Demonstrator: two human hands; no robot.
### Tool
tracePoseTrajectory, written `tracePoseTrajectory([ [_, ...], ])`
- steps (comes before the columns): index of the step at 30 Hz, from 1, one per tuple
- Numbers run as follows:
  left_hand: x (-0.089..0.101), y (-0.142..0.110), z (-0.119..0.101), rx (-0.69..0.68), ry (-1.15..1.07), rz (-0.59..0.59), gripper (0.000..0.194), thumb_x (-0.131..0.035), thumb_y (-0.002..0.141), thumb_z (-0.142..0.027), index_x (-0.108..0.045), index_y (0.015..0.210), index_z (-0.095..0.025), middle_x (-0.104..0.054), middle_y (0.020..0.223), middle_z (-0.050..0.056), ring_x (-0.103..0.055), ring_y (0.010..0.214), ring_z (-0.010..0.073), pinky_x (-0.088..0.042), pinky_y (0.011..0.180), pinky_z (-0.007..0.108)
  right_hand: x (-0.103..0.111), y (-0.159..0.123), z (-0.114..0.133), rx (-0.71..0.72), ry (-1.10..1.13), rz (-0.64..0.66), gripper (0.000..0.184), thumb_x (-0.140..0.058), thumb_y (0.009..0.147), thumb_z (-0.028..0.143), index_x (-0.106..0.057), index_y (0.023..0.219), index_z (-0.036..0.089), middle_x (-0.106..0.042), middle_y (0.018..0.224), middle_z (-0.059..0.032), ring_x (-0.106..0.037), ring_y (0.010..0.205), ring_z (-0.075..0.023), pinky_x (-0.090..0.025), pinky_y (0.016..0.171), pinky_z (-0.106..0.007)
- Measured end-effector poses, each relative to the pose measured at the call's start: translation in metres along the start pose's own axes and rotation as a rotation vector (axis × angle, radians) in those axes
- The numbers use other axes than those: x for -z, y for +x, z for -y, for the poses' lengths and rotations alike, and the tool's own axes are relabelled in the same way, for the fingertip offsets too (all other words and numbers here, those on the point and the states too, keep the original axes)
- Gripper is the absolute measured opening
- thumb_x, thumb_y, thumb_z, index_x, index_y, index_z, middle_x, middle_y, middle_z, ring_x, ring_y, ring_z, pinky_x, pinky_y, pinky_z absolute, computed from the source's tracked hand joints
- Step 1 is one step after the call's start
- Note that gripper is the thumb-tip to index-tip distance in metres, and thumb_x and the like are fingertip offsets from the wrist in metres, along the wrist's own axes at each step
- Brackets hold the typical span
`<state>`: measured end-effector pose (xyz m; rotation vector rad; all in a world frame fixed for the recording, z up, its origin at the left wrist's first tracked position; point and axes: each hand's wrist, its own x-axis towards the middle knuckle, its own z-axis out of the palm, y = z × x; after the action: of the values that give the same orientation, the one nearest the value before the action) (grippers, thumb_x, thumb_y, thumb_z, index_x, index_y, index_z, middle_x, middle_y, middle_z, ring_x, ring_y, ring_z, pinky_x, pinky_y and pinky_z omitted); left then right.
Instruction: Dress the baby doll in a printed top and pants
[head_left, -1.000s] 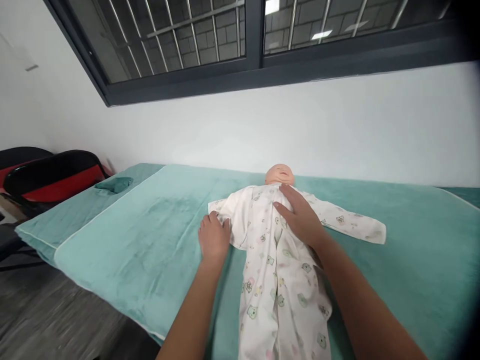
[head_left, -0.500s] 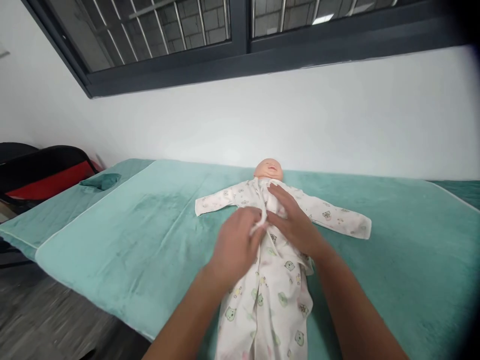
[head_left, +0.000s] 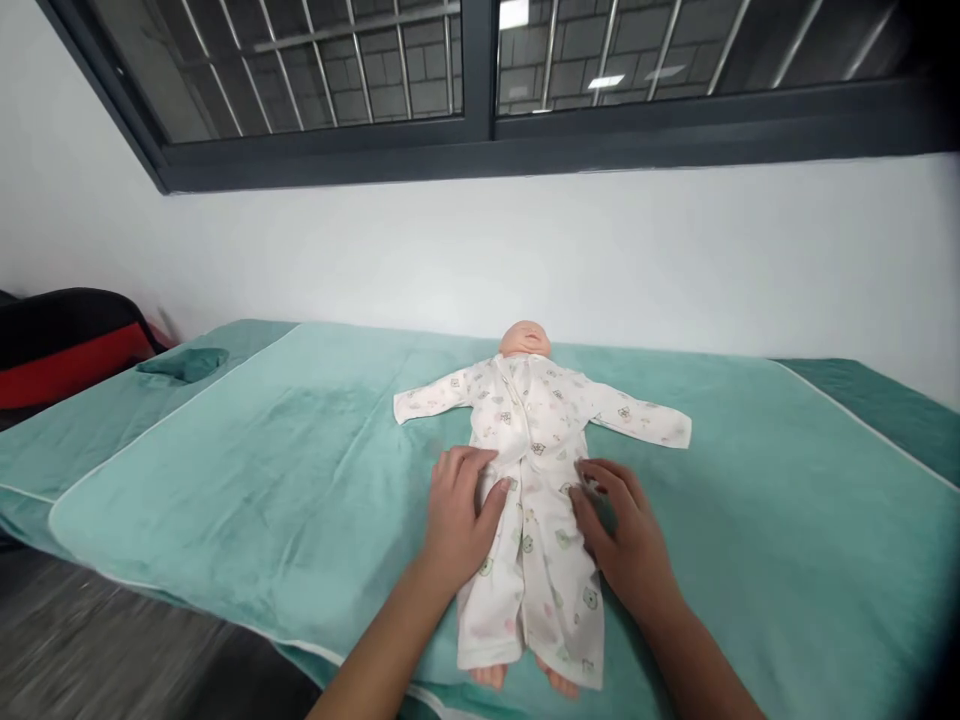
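A baby doll (head_left: 525, 338) lies on its back, head toward the wall and bare feet toward me. It wears a white printed top (head_left: 536, 400) with long sleeves spread to both sides, and matching white pants (head_left: 555, 590). My left hand (head_left: 461, 515) rests along the left side of the waist, thumb and fingers apart on the cloth. On the opposite side of the waist, my right hand (head_left: 622, 530) touches the clothing with its fingers bent and spread. Neither hand holds anything. The doll's own hands are hidden inside the sleeves or out of sight.
A light green plush cover (head_left: 285, 480) spreads under the doll. A small dark green cloth bundle (head_left: 184, 365) lies at the far left, near a black and red chair (head_left: 75, 345). Behind stands a white wall (head_left: 337, 250) below a barred, dark-framed window (head_left: 315, 160).
Both hands have moved down from the chest to the sides of the waist and spread apart. The left hand has let go of the top's front edge. The feet now show.
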<state>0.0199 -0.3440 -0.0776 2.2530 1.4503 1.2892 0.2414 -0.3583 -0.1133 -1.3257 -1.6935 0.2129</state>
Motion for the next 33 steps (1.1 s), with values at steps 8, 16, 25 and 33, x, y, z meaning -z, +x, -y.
tracePoseTrajectory([
  [8, 0.002, -0.001, 0.003, -0.026, -0.155, 0.053, 0.024, -0.047, 0.098, -0.031, -0.061, 0.115, -0.021, -0.060, 0.083, 0.001, -0.053, 0.077, 0.0166, -0.040, 0.076, 0.033, 0.007, 0.003, -0.003, -0.139, -0.009, -0.041, 0.006, -0.050, 0.087, 0.017, -0.054, 0.087, 0.022, -0.057, 0.093, -0.0029, -0.055, 0.081, -0.0175, -0.046, 0.073, -0.031],
  [16, -0.005, 0.070, 0.033, 0.255, -0.302, -0.205, 0.027, -0.051, 0.093, -0.038, -0.068, 0.104, -0.021, -0.069, 0.102, 0.005, -0.061, 0.093, 0.0184, -0.045, 0.080, 0.029, 0.041, 0.019, -0.005, -0.146, 0.107, -0.041, 0.010, -0.050, 0.090, 0.024, -0.058, 0.095, 0.023, -0.061, 0.099, -0.0031, -0.057, 0.092, -0.0186, -0.045, 0.084, -0.033],
  [25, -0.048, 0.195, 0.036, 0.161, -0.035, 0.102, 0.027, -0.051, 0.084, -0.031, -0.070, 0.070, -0.018, -0.067, 0.073, 0.005, -0.059, 0.080, 0.0211, -0.042, 0.073, 0.030, -0.026, 0.185, 0.011, -0.287, -0.111, 0.077, 0.023, -0.045, 0.090, 0.042, -0.054, 0.092, 0.021, -0.064, 0.097, -0.0077, -0.059, 0.081, -0.0219, -0.043, 0.070, -0.035],
  [33, -0.058, 0.208, 0.030, 0.338, -0.190, 0.148, 0.025, -0.051, 0.083, -0.030, -0.071, 0.077, -0.018, -0.068, 0.073, 0.003, -0.055, 0.066, 0.0162, -0.040, 0.063, 0.028, -0.042, 0.209, 0.023, -0.267, -0.427, 0.313, 0.024, -0.041, 0.089, 0.042, -0.050, 0.085, 0.020, -0.060, 0.080, -0.0082, -0.052, 0.068, -0.0209, -0.031, 0.058, -0.031],
])
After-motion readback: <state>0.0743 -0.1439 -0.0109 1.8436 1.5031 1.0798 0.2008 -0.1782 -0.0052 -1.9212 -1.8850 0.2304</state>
